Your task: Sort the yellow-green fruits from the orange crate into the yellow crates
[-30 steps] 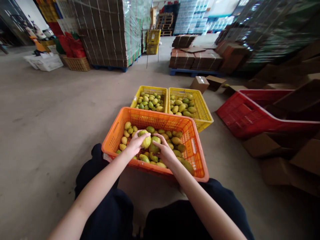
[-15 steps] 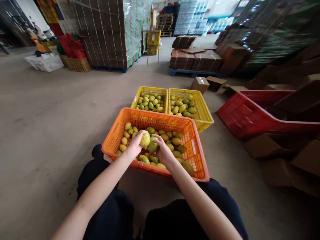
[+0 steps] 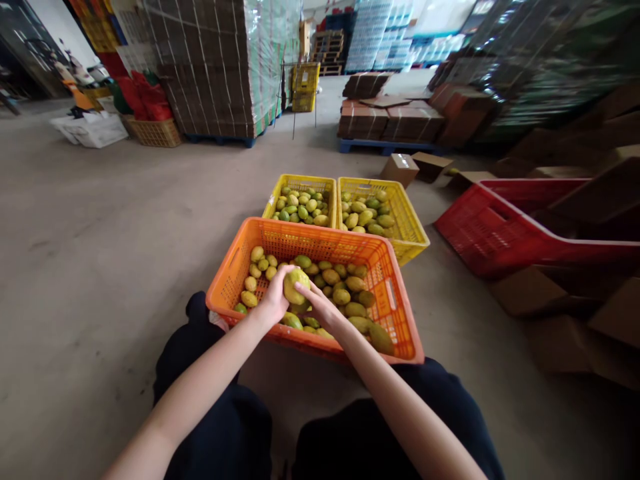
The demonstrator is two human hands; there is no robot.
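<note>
My left hand [image 3: 276, 293] is closed around the left side of a yellow-green mango [image 3: 296, 285], held above the orange crate [image 3: 380, 273]. From the right, my right hand [image 3: 321, 308] presses its thumb on the same mango, with its other fingers partly hidden. A greener fruit shows just below, by the right fingers; whether they grip it is unclear. Inside the crate, small yellow mangoes [image 3: 251, 283] lie along the left side. Larger green and brownish ones [image 3: 355, 283] are on the right, and several more lie below my hands.
Two yellow crates [image 3: 407, 233] of mangoes stand just beyond the orange one. To the right are a red crate [image 3: 480, 230] and open cardboard boxes [image 3: 530, 293]. Flattened cardboard [image 3: 390, 123] sits on a blue pallet farther back, near a tall wrapped stack [image 3: 205, 73].
My hands have come together. The right thumb now rests on the mango in my left hand, and the green mango that my right hand held has dropped lower, mostly out of sight.
</note>
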